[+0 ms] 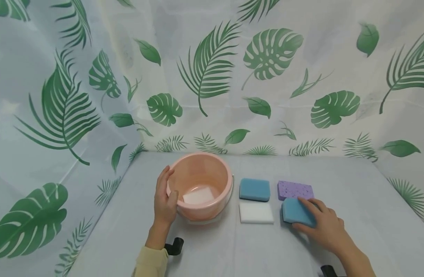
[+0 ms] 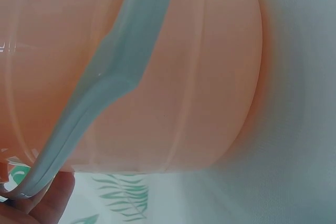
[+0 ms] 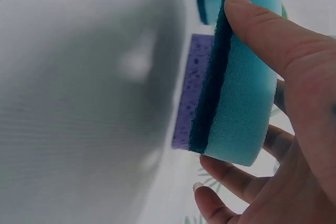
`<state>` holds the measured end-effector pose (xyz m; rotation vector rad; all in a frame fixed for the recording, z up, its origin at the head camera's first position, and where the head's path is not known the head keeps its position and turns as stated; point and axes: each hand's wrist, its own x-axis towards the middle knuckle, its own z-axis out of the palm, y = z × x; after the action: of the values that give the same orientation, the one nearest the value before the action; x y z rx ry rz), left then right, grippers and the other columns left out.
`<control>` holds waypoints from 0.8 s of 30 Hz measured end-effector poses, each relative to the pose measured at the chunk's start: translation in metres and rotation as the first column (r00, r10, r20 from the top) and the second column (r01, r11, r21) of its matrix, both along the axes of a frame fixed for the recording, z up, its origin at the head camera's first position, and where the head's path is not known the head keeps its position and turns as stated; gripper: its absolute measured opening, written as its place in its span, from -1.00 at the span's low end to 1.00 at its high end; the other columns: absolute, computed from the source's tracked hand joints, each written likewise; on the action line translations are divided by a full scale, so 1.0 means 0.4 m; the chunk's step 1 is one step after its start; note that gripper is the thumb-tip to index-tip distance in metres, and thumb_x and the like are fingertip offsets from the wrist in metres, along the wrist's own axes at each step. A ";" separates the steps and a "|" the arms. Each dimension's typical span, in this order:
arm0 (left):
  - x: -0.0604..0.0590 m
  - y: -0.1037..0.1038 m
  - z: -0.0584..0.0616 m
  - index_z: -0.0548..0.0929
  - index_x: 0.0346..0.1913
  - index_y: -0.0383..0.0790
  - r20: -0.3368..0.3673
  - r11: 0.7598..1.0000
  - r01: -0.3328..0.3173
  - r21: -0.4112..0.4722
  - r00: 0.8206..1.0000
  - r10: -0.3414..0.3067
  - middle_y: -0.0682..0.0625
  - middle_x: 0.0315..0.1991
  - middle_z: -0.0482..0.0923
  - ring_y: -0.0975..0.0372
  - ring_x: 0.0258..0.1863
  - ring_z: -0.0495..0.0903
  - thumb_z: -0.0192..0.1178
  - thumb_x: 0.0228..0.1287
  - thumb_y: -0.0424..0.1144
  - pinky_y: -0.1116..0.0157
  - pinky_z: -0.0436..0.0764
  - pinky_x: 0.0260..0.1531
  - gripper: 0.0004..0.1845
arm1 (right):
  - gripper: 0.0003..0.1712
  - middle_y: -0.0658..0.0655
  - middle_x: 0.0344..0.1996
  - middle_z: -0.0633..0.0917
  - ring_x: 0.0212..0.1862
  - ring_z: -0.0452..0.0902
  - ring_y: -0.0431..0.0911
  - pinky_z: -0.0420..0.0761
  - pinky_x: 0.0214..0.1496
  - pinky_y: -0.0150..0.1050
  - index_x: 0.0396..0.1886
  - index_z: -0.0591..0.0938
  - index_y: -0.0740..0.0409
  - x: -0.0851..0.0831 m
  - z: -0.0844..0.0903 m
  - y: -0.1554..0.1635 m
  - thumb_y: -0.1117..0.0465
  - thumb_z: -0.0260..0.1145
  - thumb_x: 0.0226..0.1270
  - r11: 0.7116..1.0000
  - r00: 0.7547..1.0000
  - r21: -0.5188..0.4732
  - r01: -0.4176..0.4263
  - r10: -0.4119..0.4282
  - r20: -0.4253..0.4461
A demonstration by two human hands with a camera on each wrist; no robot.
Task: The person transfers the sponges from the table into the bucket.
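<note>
The person's right hand (image 1: 322, 227) grips a light blue rectangular sponge with a dark blue scouring layer (image 1: 297, 212), thumb along one long side and fingers curled under the other; in the right wrist view the sponge (image 3: 239, 93) sits on edge between the thumb (image 3: 273, 35) and the fingers (image 3: 231, 174), its dark layer turned away from the palm. Just beyond that hand's fingertips lies a flat purple speckled sponge (image 1: 295, 190), touching or nearly touching the held one. To the inner side of the right hand, between the two hands, a white rectangular foam block (image 1: 256, 212) lies near, with a second blue sponge (image 1: 255, 189) just behind it. The left hand (image 1: 165, 200) holds the near side of a round pale pink plastic bucket (image 1: 212, 173), fingers spread up along its outer wall and thumb hooked over the rim. Inside the bucket, just past the thumb, another white block (image 1: 198, 195) rests on the bottom. The bucket's pale handle (image 2: 105, 87) lies slack against its wall, close to the left palm. Everything stands on a grey cloth-covered table (image 1: 354, 181).
</note>
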<state>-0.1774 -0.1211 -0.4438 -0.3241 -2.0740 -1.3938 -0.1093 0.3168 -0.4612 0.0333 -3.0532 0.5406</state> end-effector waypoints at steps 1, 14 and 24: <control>-0.002 0.000 0.000 0.48 0.31 -0.43 -0.003 1.000 0.001 -0.001 1.000 -0.001 -0.26 0.44 0.28 -0.05 0.46 0.24 -0.05 0.05 -0.51 -0.18 0.22 0.34 -0.36 | 0.05 0.46 0.28 0.32 0.10 0.32 0.61 0.36 -0.11 0.54 0.45 0.34 0.17 0.001 0.004 -0.002 -0.22 0.52 0.07 1.000 1.000 -0.001 -0.005 0.005 -0.010; -0.003 -0.003 0.000 0.48 0.30 -0.41 0.007 1.000 -0.007 -0.007 1.000 0.007 -0.27 0.44 0.28 -0.03 0.46 0.23 -0.06 0.05 -0.50 -0.13 0.22 0.36 -0.36 | 0.02 0.47 0.26 0.33 0.07 0.33 0.63 0.38 -0.15 0.54 0.44 0.35 0.18 0.006 0.065 -0.018 -0.08 0.58 0.04 0.999 0.996 0.015 -0.029 0.031 -0.089; -0.003 -0.002 0.004 0.48 0.30 -0.41 0.020 1.000 -0.004 -0.007 1.000 0.004 -0.26 0.45 0.28 -0.02 0.47 0.22 -0.07 0.04 -0.47 -0.16 0.22 0.35 -0.35 | 0.03 0.45 0.24 0.35 0.06 0.32 0.61 0.36 -0.16 0.54 0.46 0.35 0.15 0.009 0.131 -0.043 -0.06 0.58 0.03 0.999 0.982 0.015 -0.038 0.041 -0.186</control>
<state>-0.1785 -0.1218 -0.4424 -0.3106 -2.0947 -1.3929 -0.1057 0.2995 -0.4089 0.1372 -2.8789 0.4915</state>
